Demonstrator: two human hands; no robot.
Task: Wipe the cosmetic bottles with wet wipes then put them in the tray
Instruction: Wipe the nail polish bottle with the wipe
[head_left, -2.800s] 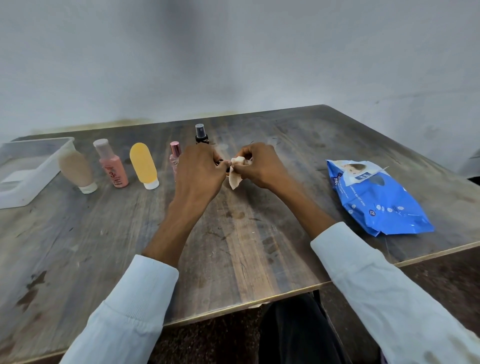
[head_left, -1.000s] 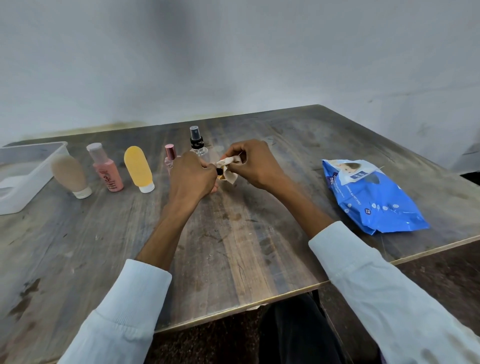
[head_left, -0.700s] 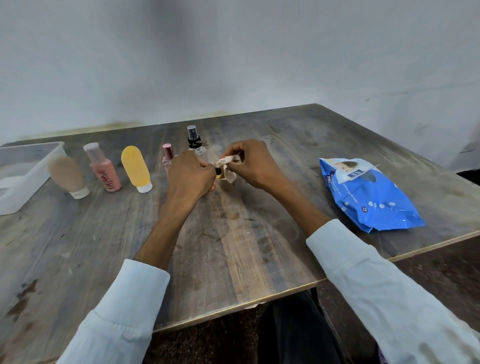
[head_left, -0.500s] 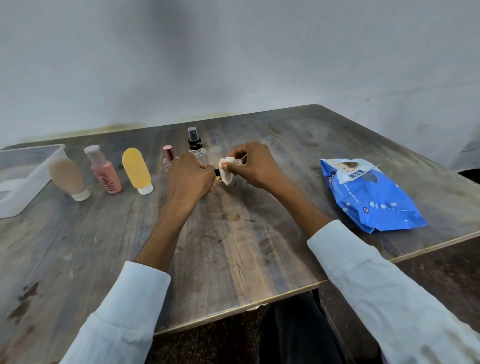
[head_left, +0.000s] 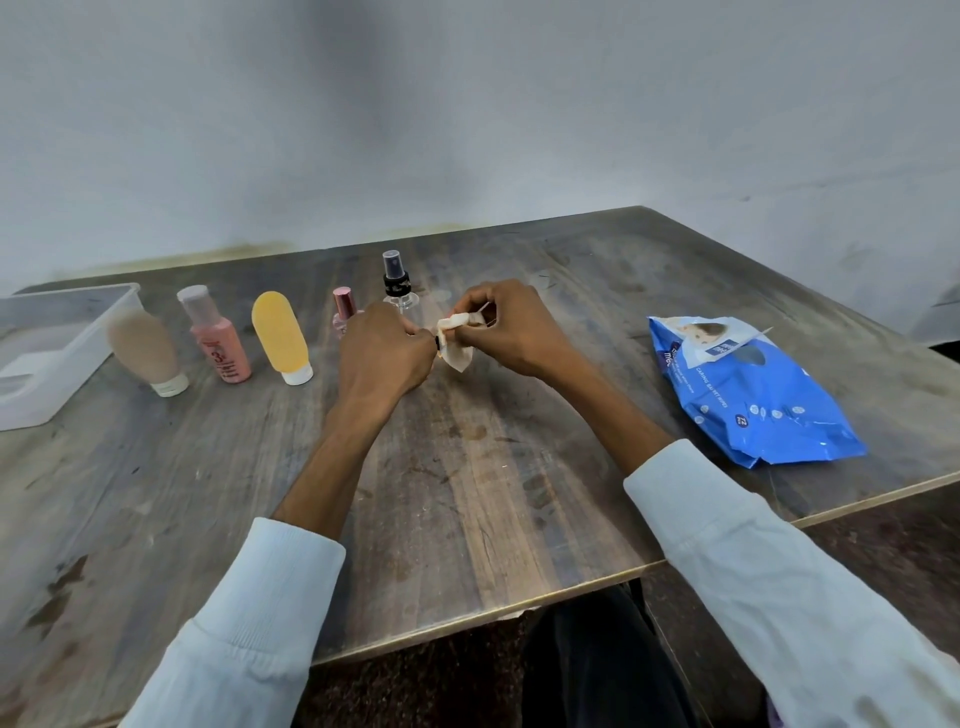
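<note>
Head view: a worn dark wooden table (head_left: 467, 493) is seen from above, and places are given relative to the folded off-white wet wipe (head_left: 456, 347) held near its middle. The wipe is pinched between thumb and curled fingers of the right hand (head_left: 511, 330). The left hand (head_left: 382, 353), touching the wipe's left side, is clenched around a small item of which only a dark tip shows at the wipe; what the item is cannot be told.

Just behind the wipe a clear spray bottle with a black pump top (head_left: 397, 283) stands upright. To the left of the wipe, partly hidden by the left hand, a small pink-capped bottle (head_left: 343, 309) is seen. Further left a yellow oval tube on a white cap (head_left: 283, 338), a pink bottle with a pale cap (head_left: 215, 335) and a beige tube on a white cap (head_left: 148, 351) are lined up. Far left of the wipe, a translucent white plastic tray (head_left: 78, 358) rests at the table edge; a flat white shape is seen inside it.

Well to the right of the wipe a blue wet-wipes pack with an opened white flap (head_left: 748, 395) lies flat. Pale blue sleeves (head_left: 753, 571) cover both forearms.
</note>
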